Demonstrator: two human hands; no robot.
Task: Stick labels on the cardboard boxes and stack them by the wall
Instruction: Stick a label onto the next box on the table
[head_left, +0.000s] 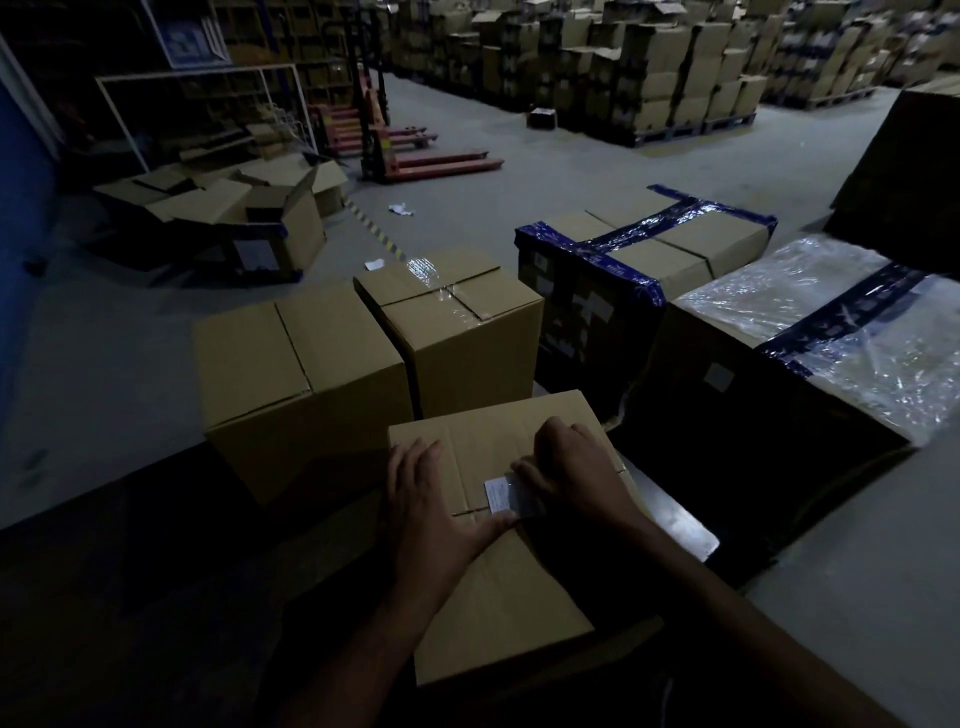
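Your left hand (423, 499) lies flat with straight fingers on top of the plain brown cardboard box (498, 587) right in front of you. Your right hand (574, 470) has curled fingers that pinch the small white paper label (497, 493) against the box top. Two more brown boxes (363, 358) stand just behind it.

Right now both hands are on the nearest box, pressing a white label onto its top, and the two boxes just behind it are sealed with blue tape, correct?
Not quite. In the head view, the two boxes behind the nearest box carry no blue tape; one has clear tape. Left hand, right hand and label are as stated.
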